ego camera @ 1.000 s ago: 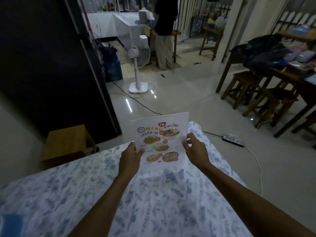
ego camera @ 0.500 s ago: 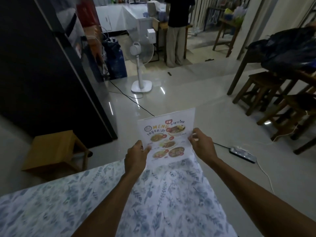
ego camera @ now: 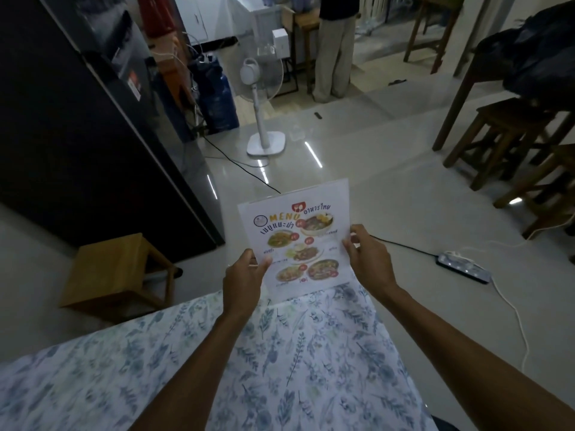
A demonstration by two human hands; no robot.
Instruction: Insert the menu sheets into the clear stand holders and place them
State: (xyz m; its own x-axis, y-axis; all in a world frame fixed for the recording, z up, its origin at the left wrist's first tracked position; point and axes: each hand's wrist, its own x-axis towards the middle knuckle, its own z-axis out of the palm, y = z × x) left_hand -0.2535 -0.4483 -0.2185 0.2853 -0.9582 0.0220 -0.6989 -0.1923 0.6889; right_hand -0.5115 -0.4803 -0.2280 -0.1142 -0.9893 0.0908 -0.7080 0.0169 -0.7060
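Menu sheet (ego camera: pixel 297 241), seemingly already inside its clear stand holder (ego camera: pixel 339 188), is upright at the far corner of our floral-clothed table (ego camera: pixel 295 353). Our left hand (ego camera: pixel 244 279) and right hand (ego camera: pixel 367 259) pinch its side edges with closed fingers. Set this near the edge, it could tip onto the floor. We read "MENU" plus Thai script.

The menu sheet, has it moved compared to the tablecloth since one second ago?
Yes. The menu sheet now overhangs the tablecloth's far edge; earlier it was above the cloth.
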